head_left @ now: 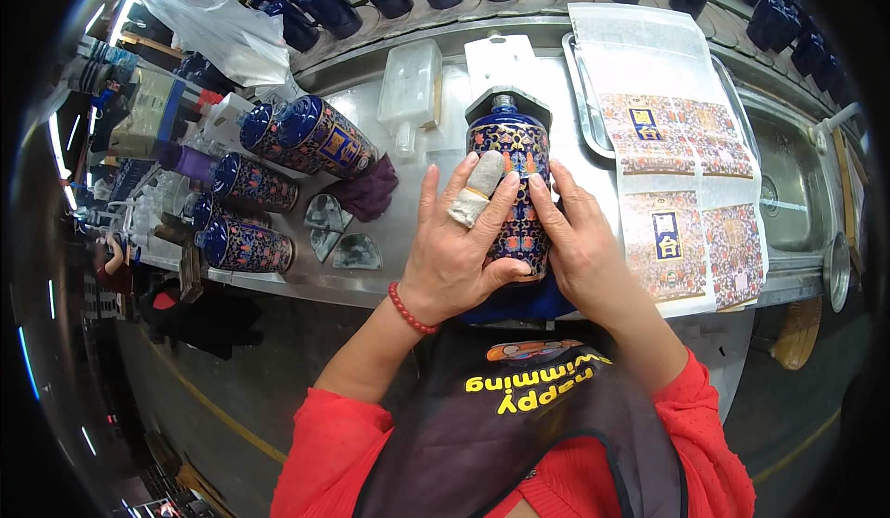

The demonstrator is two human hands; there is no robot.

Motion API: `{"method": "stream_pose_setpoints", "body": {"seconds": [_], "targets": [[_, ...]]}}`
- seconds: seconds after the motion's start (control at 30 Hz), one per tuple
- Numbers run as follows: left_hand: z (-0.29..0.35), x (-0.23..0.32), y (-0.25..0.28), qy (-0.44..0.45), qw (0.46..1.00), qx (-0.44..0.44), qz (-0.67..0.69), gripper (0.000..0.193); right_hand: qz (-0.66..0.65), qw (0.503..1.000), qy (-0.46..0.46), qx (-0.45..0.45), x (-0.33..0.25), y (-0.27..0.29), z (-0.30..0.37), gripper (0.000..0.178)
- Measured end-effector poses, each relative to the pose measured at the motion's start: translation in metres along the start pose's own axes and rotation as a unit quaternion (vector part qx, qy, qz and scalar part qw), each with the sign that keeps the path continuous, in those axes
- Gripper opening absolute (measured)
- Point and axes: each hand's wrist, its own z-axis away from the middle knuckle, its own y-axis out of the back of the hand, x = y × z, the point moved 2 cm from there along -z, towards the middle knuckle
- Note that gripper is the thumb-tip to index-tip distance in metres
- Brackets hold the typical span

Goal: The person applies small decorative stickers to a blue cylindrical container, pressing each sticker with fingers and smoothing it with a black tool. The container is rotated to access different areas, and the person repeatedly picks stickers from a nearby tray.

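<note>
Both left hand [443, 260] and right hand [588, 257]: fingers [549, 208] slightly spread on patterned bottle [522, 229].

Bottle [525, 228] between the hands [452, 254]; cloth [371, 190] to their left; sheets [686, 184] right, partly over a tray [582, 101]; sink [793, 180] farther right.

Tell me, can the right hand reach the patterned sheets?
Probably yes: the patterned sheets lie beside the right hand and nothing stands between, though it rests against the bottle.
</note>
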Motion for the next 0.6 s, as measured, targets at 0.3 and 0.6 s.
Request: {"method": "stream_pose_setpoints", "body": {"seconds": [0.3, 0.6], "targets": [[0.0044, 0.002, 0.0003, 0.001, 1.0, 0.004, 0.021, 0.08, 0.004, 1.0, 0.011, 0.001, -0.0013, 0.0022, 0.0027, 0.07], [0.0025, -0.0013, -0.0001, 0.005, 1.0, 0.016, 0.012, 0.079, -0.003, 1.0, 0.008, 0.006, -0.0015, 0.0035, 0.0069, 0.068]]}}
